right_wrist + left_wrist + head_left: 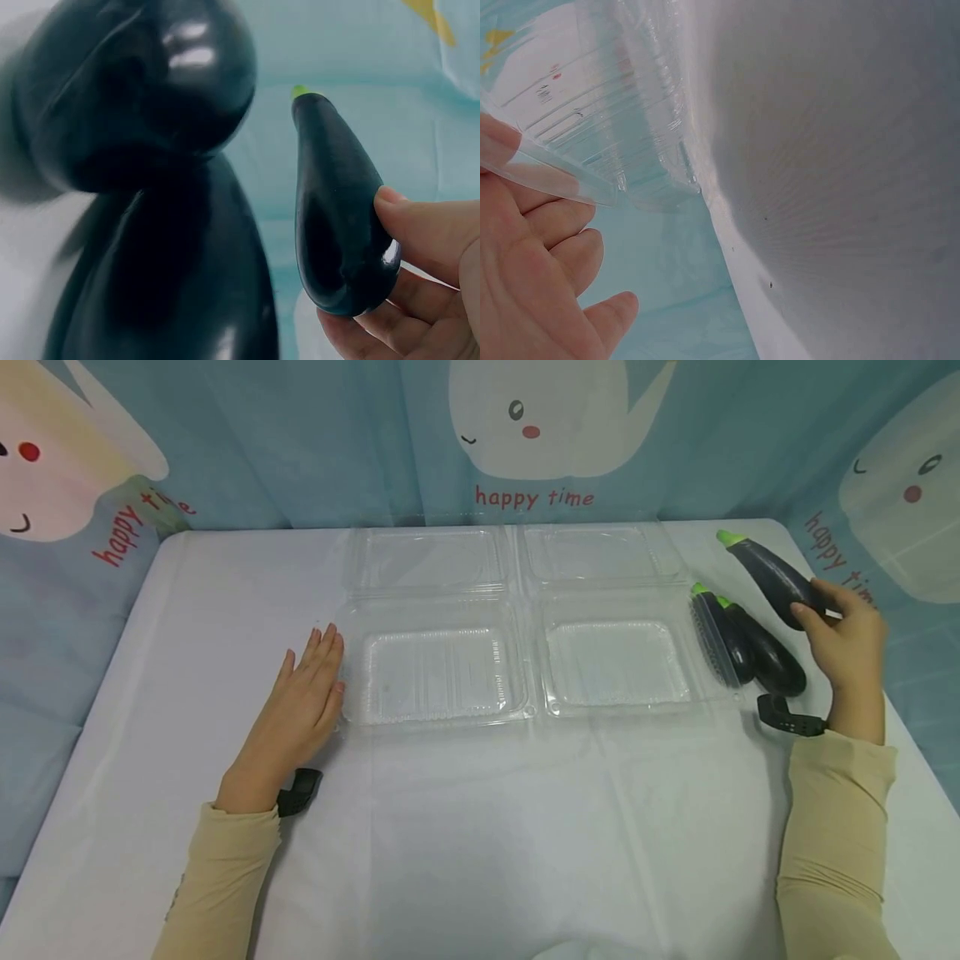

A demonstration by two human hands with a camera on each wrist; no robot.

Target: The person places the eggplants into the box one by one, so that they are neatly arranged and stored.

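My right hand (pixel 847 631) holds a dark purple eggplant (pixel 776 578) by its thick lower end, thumb on one side and fingers on the other. In the right wrist view the held eggplant (pixel 337 210) has its green stem end up. Two more eggplants (pixel 772 652) lie side by side on the table just left of that hand. My left hand (pixel 296 710) has its fingers extended and touches the left edge of a clear plastic clamshell box (pixel 435 677). In the left wrist view, part of that hand (pixel 532 277) shows behind the box's clear rim.
A second clear clamshell box (pixel 618 664) stands right of the first, near the lying eggplants. Both lids (pixel 431 560) are folded back toward the curtain (pixel 337 443). A white cloth (pixel 465 827) covers the table. Something white shows at the front edge.
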